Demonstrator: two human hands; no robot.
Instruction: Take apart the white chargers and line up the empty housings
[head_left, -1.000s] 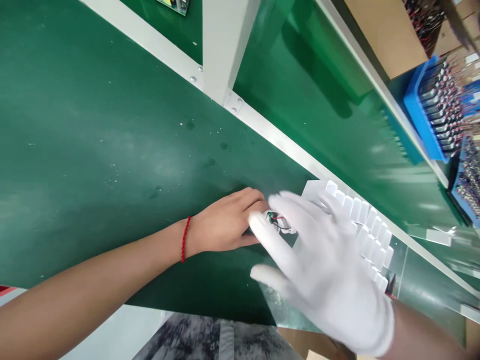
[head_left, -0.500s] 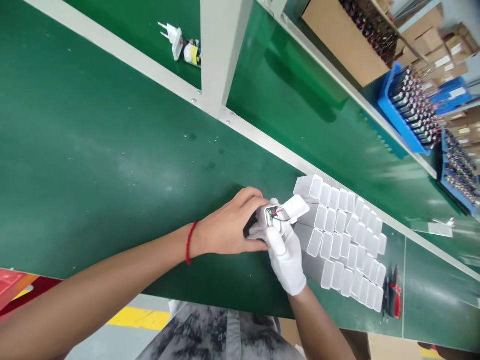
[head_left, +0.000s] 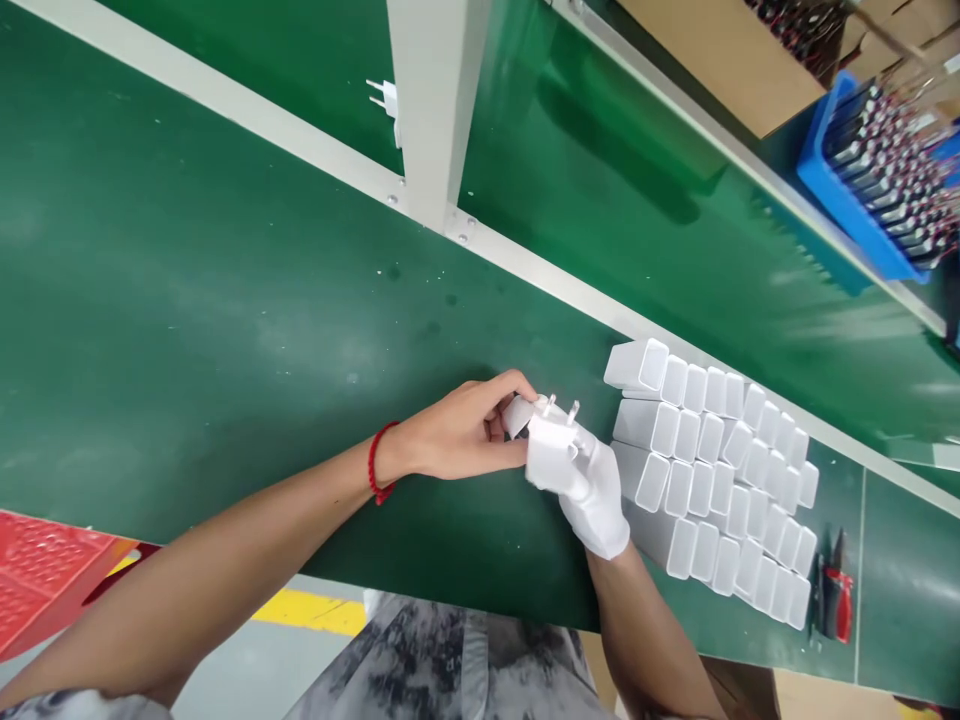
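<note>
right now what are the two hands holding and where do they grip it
Both hold one white plug adapter, prongs up. The gloved right hand wraps its body from below; the bare left hand pinches its left end.

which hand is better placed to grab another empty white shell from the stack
Right, probably. The gloved right hand sits directly beside the stack of white shells, while the bare left hand is on the far side of the white plug adapter both hands hold.
</note>
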